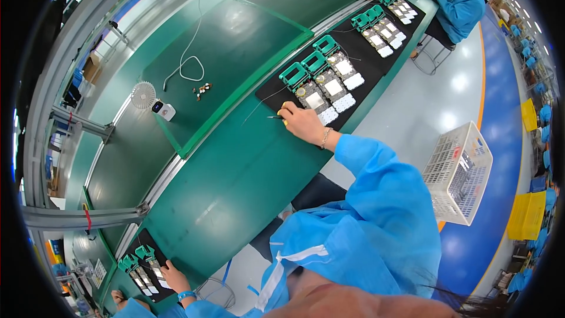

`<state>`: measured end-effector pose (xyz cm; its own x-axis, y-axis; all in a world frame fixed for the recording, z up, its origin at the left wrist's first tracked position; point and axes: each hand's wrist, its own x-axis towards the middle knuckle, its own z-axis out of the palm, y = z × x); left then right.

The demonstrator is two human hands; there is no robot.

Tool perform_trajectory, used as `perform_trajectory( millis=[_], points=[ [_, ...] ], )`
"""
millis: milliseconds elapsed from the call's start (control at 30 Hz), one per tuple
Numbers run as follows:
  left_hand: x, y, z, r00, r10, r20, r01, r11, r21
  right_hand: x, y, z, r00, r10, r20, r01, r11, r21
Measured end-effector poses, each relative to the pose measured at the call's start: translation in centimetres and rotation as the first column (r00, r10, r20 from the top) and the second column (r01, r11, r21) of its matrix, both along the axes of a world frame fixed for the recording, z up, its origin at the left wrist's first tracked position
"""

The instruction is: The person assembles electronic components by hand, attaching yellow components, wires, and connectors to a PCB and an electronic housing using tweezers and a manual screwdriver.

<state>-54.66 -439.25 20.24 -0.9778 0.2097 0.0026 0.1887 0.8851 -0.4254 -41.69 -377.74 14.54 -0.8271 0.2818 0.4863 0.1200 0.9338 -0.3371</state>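
My right hand (300,123) is closed on a slim dark tool (274,118), with yellow covers on some fingertips. Just beyond it, on a long black mat (268,93), lies a group of circuit boards (313,100) with green frames (293,75) at their far ends and white pieces at their near ends. Far to the lower left, my left hand (173,277), with a blue wristband, is closed at the edge of another circuit board (155,268) on a small black mat. How firmly it grips there is hard to see.
More boards (382,36) lie farther along the mat. A small white fan (143,95), a white device (163,110), a cable (191,70) and small loose parts (202,90) sit beyond the green ledge. At right stands a white crate (458,174). Co-workers (462,9) sit at both ends.
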Motion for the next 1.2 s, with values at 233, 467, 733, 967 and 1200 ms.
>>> perform_trajectory(
  millis=[233,467,733,967,1200],
  points=[
    [-7.1,-14.6,-6.7,0.995,-0.087,-0.042,0.087,0.996,-0.016,-3.0,-7.5,-3.4,0.971,-0.2,-0.13,0.218,0.965,0.144],
    [-13.4,-32.5,-10.3,0.973,0.218,0.081,-0.206,0.97,-0.129,-4.3,-13.6,-0.7,0.895,-0.417,-0.155,0.444,0.866,0.231],
    [-13.2,-35.8,-5.8,0.913,-0.367,-0.176,0.362,0.93,-0.058,-5.7,-14.5,0.7,0.636,-0.772,-0.005,0.772,0.636,0.016],
    [-7.5,-21.5,-2.6,0.911,-0.376,-0.171,0.413,0.84,0.352,-7.1,-23.1,0.7,0.934,-0.322,-0.156,0.298,0.941,-0.159],
    [1.1,-5.1,1.3,0.843,-0.519,-0.144,0.485,0.615,0.622,-3.8,-36.4,4.7,0.976,0.183,0.116,-0.055,0.727,-0.684]
  ],
)
